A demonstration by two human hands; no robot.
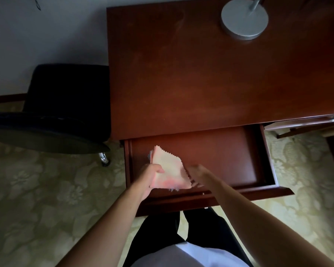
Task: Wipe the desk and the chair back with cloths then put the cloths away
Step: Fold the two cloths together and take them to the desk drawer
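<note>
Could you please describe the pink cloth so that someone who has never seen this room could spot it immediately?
Start at the reddish wooden desk and drop to its open drawer at the front edge. Over the drawer's left end, the left hand grips the pink cloth, the right hand beside it. It is the only pale, zigzag-edged thing there.

1 head-worn view, steeply downward, close over the open drawer (201, 157)

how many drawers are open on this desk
2. One drawer is pulled out below the desk front, with the left hand holding cloths over it. A second juts out partly at the right edge; more may lie out of view.
</note>
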